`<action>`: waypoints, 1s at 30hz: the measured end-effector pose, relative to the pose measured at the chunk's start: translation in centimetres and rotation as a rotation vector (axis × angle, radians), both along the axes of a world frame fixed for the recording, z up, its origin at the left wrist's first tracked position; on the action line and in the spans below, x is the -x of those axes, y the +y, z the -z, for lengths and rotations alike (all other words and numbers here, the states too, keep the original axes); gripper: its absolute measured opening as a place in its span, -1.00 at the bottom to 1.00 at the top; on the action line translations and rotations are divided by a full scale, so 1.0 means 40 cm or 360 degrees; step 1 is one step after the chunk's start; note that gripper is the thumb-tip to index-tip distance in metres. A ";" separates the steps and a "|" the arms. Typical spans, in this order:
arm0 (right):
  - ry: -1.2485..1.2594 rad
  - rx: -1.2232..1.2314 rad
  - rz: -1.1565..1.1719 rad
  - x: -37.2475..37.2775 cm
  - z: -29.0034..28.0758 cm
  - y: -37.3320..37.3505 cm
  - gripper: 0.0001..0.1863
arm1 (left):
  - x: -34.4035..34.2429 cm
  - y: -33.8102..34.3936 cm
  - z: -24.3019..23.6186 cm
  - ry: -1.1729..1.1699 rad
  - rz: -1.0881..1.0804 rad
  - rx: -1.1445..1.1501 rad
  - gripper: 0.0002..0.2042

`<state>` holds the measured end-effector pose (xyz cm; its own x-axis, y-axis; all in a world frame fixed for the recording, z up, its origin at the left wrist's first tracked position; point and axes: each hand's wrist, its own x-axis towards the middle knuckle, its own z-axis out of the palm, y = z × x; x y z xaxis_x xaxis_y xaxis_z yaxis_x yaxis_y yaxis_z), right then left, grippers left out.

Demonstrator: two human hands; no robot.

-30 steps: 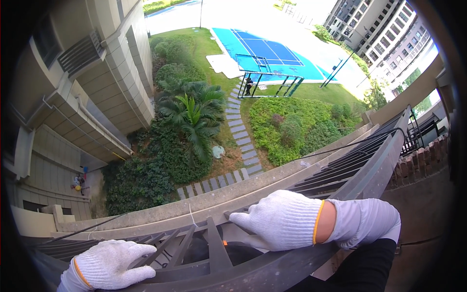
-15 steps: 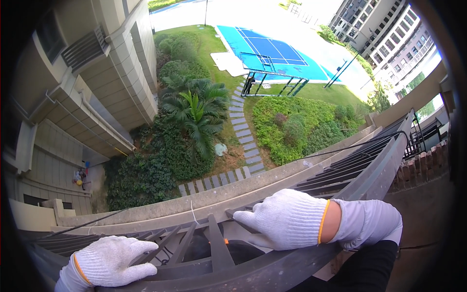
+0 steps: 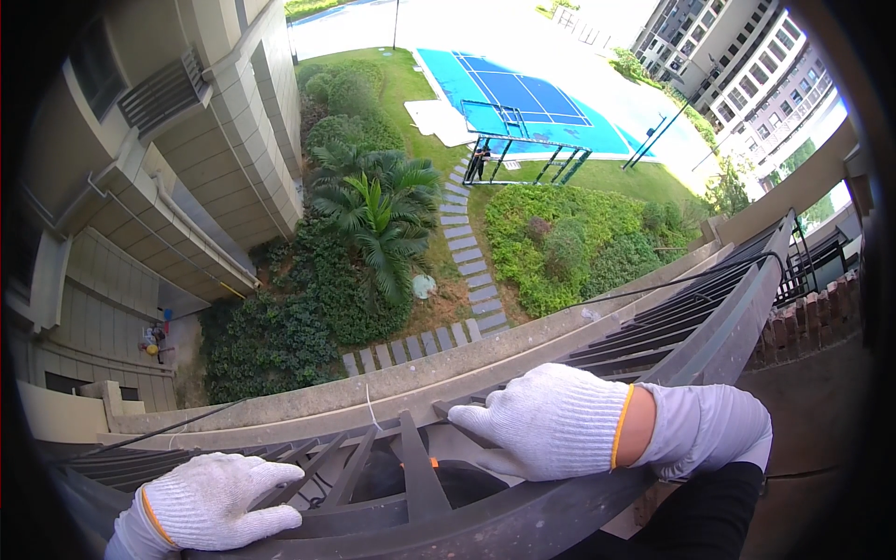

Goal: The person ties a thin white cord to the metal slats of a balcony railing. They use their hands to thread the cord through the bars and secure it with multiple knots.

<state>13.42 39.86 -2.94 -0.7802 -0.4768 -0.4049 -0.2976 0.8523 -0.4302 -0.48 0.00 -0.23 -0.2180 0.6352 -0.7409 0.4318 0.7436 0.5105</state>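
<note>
Both my hands wear white knitted gloves with orange cuffs and lie on a dark metal railing. My left hand is at the lower left, its thumb and fingers stretched out apart over the bars, with nothing between them. Farther right, my right hand lies across the top rail. Its index finger points left over a bar and its thumb is spread below; the other fingers are partly hidden. Between the hands, behind the bars, sits a dark rounded object with a small orange piece; its kind is unclear.
Beyond the railing runs a concrete ledge with a black cable and a thin white tie. Far below are shrubs, a palm, a stepping-stone path and a blue court. A brick edge stands at right.
My hands have stayed in place on the railing. Far below, a person beside the green metal frame has shifted slightly.
</note>
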 end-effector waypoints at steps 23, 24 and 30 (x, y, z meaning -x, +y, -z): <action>-0.0015 -0.0006 -0.0015 -0.001 0.003 0.005 -0.46 | -0.003 0.002 0.002 0.0016 0.0028 0.0000 -0.26; -0.0013 -0.0002 -0.0012 -0.002 0.002 0.005 -0.47 | -0.003 0.002 0.002 0.0017 0.0015 -0.0018 -0.26; 0.0008 0.0013 -0.0007 -0.004 0.004 0.006 -0.50 | -0.003 0.001 0.006 0.0023 0.0017 -0.0020 -0.25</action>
